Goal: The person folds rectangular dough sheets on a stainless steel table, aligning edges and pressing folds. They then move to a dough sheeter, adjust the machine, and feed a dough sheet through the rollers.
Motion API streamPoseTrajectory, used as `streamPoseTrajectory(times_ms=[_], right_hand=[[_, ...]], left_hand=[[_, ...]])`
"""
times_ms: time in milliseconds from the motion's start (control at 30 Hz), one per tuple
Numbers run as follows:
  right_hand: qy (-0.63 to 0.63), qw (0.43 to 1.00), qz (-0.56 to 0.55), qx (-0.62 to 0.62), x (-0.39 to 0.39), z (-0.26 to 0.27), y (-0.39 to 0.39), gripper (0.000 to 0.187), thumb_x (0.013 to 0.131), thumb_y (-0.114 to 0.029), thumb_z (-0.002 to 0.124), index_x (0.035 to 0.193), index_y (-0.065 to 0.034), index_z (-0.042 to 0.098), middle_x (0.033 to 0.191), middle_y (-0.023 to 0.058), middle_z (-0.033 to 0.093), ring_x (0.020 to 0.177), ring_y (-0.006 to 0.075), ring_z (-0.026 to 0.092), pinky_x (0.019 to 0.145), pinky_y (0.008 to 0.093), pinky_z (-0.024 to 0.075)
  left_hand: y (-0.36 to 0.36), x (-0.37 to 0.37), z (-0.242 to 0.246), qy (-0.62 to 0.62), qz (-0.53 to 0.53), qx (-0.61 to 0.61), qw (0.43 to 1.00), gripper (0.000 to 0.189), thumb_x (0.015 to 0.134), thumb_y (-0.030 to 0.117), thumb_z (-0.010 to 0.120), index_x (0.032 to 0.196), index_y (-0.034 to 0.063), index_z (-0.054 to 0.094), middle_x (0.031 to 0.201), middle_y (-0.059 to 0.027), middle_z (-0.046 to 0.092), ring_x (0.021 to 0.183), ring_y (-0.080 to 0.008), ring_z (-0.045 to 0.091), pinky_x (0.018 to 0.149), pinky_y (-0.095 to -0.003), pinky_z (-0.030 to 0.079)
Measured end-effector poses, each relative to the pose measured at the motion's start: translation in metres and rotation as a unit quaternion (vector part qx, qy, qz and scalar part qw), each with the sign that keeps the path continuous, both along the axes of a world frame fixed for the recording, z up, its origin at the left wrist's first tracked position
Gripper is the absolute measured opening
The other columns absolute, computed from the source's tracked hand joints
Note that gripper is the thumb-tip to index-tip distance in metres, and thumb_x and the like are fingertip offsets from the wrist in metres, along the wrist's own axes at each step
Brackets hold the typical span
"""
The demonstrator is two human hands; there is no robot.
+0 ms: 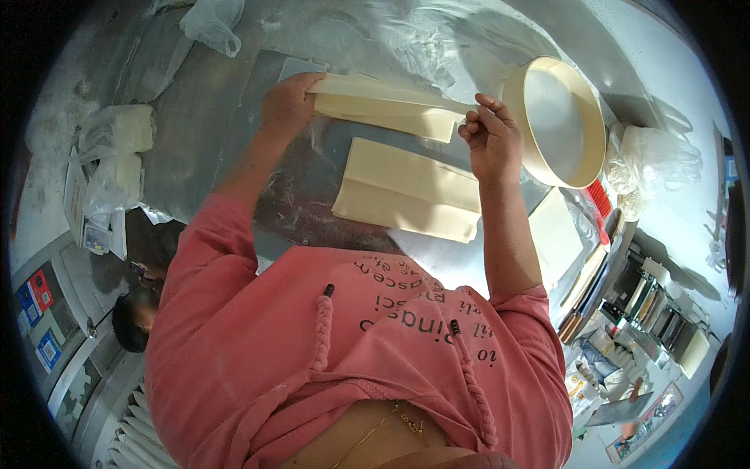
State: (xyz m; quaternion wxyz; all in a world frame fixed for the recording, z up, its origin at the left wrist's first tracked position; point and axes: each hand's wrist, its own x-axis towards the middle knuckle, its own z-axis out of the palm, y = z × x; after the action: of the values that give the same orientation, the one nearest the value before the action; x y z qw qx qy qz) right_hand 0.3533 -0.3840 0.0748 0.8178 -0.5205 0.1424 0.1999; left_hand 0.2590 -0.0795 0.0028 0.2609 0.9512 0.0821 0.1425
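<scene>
A long strip of pale dough sheet stretches between my two hands above the floured metal worktop. Its left end is in the grip of my left hand, fingers over the far side. The fingertips of my right hand pinch the other end. Under the strip lies a folded layer of the same dough, partly covered by it. Nearer my body, a stack of folded dough sheets rests flat on the worktop, its right edge close to my right forearm.
A round sieve with a pale rim leans right of my right hand. Bagged dough sheets sit at the left edge, and a clear plastic bag lies at the back. A roller machine stands right; a person is lower left.
</scene>
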Motion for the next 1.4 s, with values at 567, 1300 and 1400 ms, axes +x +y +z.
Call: streamPoseTrajectory(times_ms=[567,1300,1400], right_hand=[[-0.360,0.758,0.072,-0.539,0.146,-0.102,-0.019,0.024,0.084,-0.010,0.052,0.103,-0.0113,0.066,0.076,0.0182,0.067,0.070,0.0345,0.066,0.067,0.0411,0.0522],[-0.087,0.889,0.145,-0.425,-0.137,-0.060,-0.132,0.017,0.086,-0.006,0.052,0.096,0.0003,0.065,0.074,0.0063,0.064,0.067,0.0117,0.061,0.061,0.0268,0.0484],[-0.122,0.880,0.123,-0.442,-0.151,-0.071,-0.138,0.017,0.086,-0.007,0.052,0.096,-0.0017,0.065,0.077,0.0120,0.066,0.070,0.0160,0.064,0.065,0.0283,0.0496]], left_hand=[[0.033,0.164,-0.048,-0.147,-0.206,0.163,0.954,0.018,0.088,0.018,0.060,0.102,0.0134,0.069,0.113,-0.0034,0.065,0.103,-0.0287,0.060,0.086,-0.0401,0.051],[-0.080,-0.122,0.006,-0.052,-0.276,0.022,0.960,0.029,0.075,0.003,0.063,0.103,0.0082,0.067,0.115,-0.0061,0.065,0.109,-0.0273,0.059,0.093,-0.0401,0.048],[-0.089,-0.136,0.003,-0.068,-0.253,0.074,0.962,0.027,0.075,0.004,0.062,0.101,0.0084,0.067,0.117,-0.0063,0.064,0.112,-0.0270,0.057,0.092,-0.0400,0.047]])
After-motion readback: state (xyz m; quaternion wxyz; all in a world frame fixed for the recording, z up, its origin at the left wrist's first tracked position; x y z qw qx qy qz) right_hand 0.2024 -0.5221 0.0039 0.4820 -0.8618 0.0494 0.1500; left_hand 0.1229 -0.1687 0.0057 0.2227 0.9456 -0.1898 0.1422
